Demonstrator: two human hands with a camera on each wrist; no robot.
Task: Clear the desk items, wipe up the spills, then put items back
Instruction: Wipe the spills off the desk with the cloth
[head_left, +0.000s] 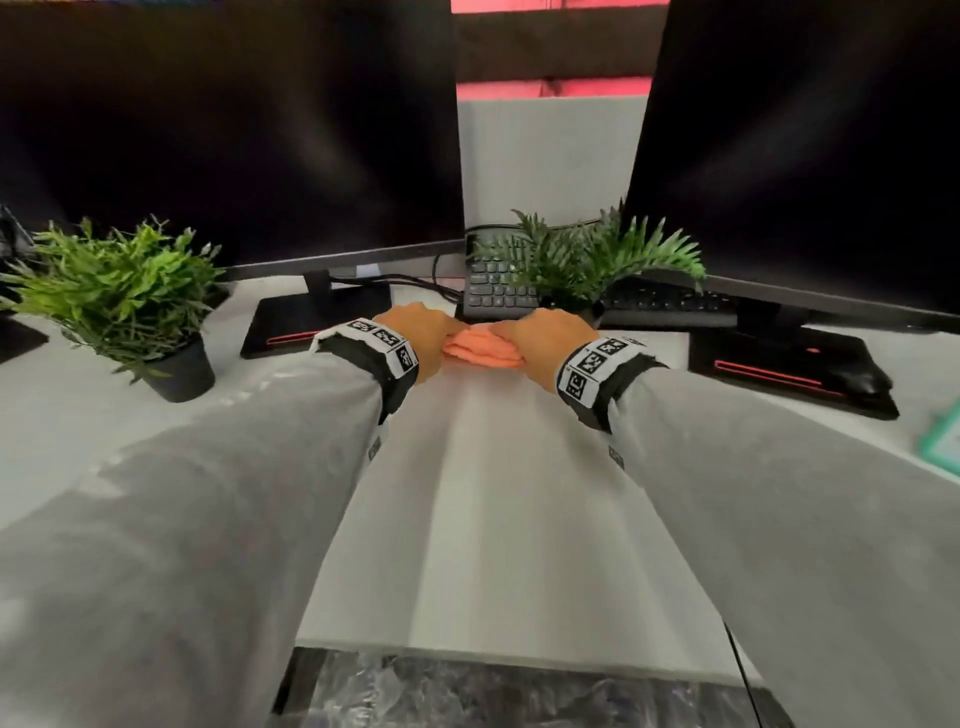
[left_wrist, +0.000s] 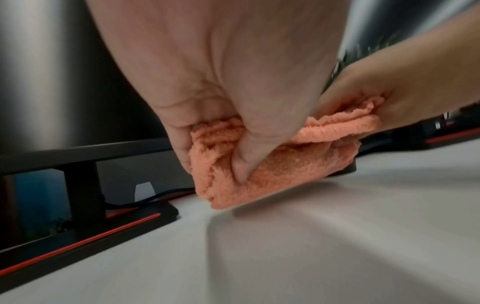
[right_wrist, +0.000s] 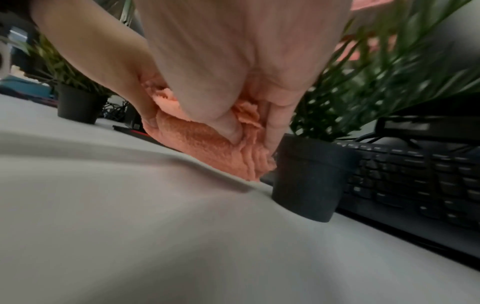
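Note:
A folded orange cloth (head_left: 480, 351) lies at the far middle of the white desk (head_left: 493, 493), bunched between both hands. My left hand (head_left: 421, 338) grips its left end, thumb and fingers curled into the cloth (left_wrist: 259, 164). My right hand (head_left: 540, 340) grips the right end, fingers pinching the folds (right_wrist: 221, 150). The cloth's lower edge touches the desk top (left_wrist: 311, 246). In the right wrist view the fingertips (right_wrist: 270, 142) are right beside a black pot (right_wrist: 309, 181).
A potted plant (head_left: 130, 306) stands at the left, another plant (head_left: 587, 260) just behind my right hand. Two dark monitors (head_left: 234, 130) with black stands (head_left: 311, 322) flank a keyboard (head_left: 498, 291). A second keyboard (right_wrist: 415, 181) lies to the right. A green-edged item (head_left: 943, 436) sits at the right edge.

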